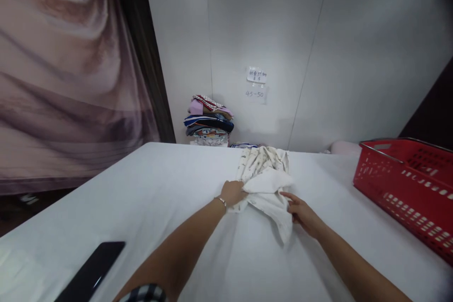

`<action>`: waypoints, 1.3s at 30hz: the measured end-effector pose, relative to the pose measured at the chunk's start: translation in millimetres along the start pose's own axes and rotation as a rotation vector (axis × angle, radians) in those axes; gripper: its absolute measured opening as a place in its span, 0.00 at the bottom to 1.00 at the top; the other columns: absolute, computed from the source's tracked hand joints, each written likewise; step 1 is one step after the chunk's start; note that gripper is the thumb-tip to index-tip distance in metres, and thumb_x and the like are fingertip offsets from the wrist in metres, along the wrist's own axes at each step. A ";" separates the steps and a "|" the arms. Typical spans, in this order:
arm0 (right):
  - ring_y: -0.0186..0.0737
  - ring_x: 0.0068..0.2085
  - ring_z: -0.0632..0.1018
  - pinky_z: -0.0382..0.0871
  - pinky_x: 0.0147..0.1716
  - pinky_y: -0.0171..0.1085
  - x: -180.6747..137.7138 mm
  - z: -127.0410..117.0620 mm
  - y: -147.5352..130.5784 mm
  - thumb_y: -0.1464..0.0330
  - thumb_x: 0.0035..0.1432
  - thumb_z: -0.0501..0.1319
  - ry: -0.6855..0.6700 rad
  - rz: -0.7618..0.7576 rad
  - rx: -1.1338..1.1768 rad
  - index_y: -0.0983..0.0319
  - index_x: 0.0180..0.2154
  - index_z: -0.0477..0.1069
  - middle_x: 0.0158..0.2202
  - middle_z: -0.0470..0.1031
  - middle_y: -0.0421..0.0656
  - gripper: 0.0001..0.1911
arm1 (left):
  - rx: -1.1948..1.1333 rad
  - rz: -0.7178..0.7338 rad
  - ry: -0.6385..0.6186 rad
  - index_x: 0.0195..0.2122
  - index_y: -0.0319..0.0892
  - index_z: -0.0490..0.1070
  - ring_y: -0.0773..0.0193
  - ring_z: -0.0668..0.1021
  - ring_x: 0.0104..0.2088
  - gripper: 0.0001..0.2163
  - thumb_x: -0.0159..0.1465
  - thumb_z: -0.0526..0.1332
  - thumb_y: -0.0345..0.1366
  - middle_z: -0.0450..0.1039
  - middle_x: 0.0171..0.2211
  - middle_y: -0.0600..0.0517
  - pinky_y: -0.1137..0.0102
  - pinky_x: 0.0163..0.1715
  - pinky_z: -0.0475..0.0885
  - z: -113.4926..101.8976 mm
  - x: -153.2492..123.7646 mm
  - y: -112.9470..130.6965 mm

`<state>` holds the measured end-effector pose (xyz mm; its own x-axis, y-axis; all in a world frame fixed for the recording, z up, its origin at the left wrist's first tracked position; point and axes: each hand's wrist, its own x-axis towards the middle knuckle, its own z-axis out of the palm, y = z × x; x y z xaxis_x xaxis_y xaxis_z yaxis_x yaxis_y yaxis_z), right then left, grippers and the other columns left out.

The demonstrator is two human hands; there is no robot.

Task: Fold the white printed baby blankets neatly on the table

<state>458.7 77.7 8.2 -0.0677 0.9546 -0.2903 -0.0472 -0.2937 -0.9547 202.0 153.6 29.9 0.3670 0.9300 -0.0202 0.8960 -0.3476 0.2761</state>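
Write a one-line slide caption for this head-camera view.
Both hands, left hand and right hand, grasp a crumpled white garment on a white table beside a red basket.

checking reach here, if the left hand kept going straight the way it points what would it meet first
The left hand already touches the crumpled white patterned cloth garment on the white-covered table, so it would push into that cloth first; further on, probably the white wall.

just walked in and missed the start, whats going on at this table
A person leans over a table covered in white cloth with both hands on a crumpled white garment. The left hand grips its left edge; the right hand touches its lower right side. A red basket sits at the right, a dark phone near the front left, and a stack of folded clothes stands by the far wall.
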 end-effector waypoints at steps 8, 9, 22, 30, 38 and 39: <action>0.28 0.23 0.64 0.53 0.19 0.29 -82.1 -6.9 -20.4 0.72 0.37 0.58 0.158 -0.113 0.000 0.57 0.49 0.68 0.30 0.68 0.35 0.32 | -0.574 0.117 0.009 0.26 0.41 0.67 0.63 0.70 0.30 0.14 0.58 0.54 0.47 0.67 0.28 0.52 0.70 0.31 0.64 -54.8 -96.4 33.8; 0.29 0.24 0.65 0.54 0.20 0.29 -96.0 -4.0 -19.1 0.72 0.37 0.58 0.143 -0.101 0.004 0.56 0.49 0.68 0.30 0.69 0.35 0.32 | -0.726 0.081 -0.033 0.26 0.41 0.66 0.65 0.68 0.27 0.14 0.58 0.55 0.47 0.65 0.25 0.54 0.71 0.27 0.62 -58.4 -113.0 37.3; 0.28 0.19 0.61 0.48 0.19 0.29 -222.7 1.3 66.9 0.69 0.32 0.54 0.046 0.126 -0.189 0.57 0.41 0.73 0.21 0.65 0.34 0.28 | -1.294 -0.079 0.060 0.29 0.38 0.69 0.68 0.64 0.25 0.14 0.58 0.57 0.45 0.63 0.22 0.56 0.73 0.26 0.59 -18.1 -270.5 20.0; 0.50 0.34 0.77 0.67 0.35 0.42 -245.8 -118.7 62.7 0.71 0.32 0.53 0.342 -0.099 -0.964 0.56 0.31 0.78 0.30 0.78 0.42 0.22 | -0.926 0.047 0.164 0.20 0.41 0.57 0.71 0.59 0.22 0.18 0.61 0.53 0.46 0.51 0.20 0.57 0.74 0.22 0.54 -23.2 -326.6 33.8; 0.58 0.59 0.64 0.63 0.50 0.54 -213.6 -101.0 85.3 0.68 0.48 0.54 0.532 -0.325 -1.541 0.63 0.43 0.75 0.55 0.68 0.55 0.20 | -0.589 0.032 0.080 0.32 0.42 0.68 0.65 0.69 0.28 0.12 0.62 0.52 0.44 0.67 0.24 0.56 0.73 0.28 0.60 26.9 -334.3 41.9; 0.55 0.60 0.62 0.62 0.52 0.52 -204.2 -82.4 83.8 0.66 0.51 0.53 0.489 -0.419 -1.459 0.64 0.47 0.72 0.57 0.65 0.54 0.22 | -0.538 0.043 0.072 0.35 0.43 0.69 0.64 0.71 0.30 0.12 0.62 0.51 0.43 0.70 0.27 0.54 0.72 0.31 0.62 30.5 -334.9 43.8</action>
<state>550.7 -137.6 -17.9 0.0302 0.9597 0.2793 0.9920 0.0056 -0.1265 126.0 -176.7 19.4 0.3655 0.9287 0.0626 0.6197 -0.2929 0.7281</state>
